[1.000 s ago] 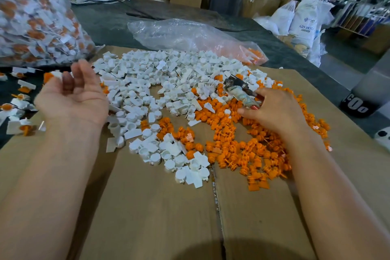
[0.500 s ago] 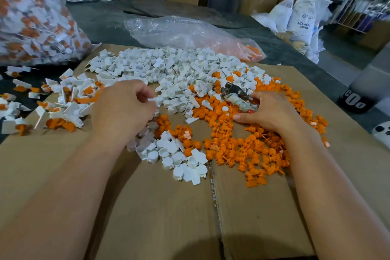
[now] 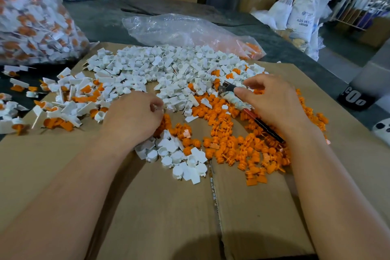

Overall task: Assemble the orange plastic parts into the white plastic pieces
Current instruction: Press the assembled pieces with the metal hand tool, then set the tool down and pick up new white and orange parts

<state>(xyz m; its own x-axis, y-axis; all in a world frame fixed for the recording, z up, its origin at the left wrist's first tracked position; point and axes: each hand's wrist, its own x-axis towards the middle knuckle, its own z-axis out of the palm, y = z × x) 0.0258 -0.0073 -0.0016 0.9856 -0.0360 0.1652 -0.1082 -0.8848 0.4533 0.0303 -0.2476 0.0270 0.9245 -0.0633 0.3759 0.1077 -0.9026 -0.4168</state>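
Note:
A broad heap of white plastic pieces (image 3: 168, 65) covers the far half of the cardboard sheet (image 3: 168, 213). Loose orange plastic parts (image 3: 232, 145) lie in front of it on the right. A small cluster of white pieces (image 3: 181, 158) sits at the centre. My left hand (image 3: 135, 118) is knuckles-up with fingers curled, its fingertips at the near edge of the white heap; what they hold is hidden. My right hand (image 3: 274, 105) grips pliers (image 3: 229, 94) with red-black handles, jaws pointing left over the orange parts.
Assembled white-and-orange pieces (image 3: 63, 107) are scattered at the left edge of the cardboard. A big clear bag of assembled pieces (image 3: 31, 17) stands at far left. A crumpled plastic bag (image 3: 179, 29) lies behind the heap. Cartons and white sacks (image 3: 301, 12) stand beyond the table.
My left hand was open and palm-up at the left, then swung right and turned knuckles-up onto the white heap. Assembled pieces now lie where it was. The right hand with the pliers barely moved.

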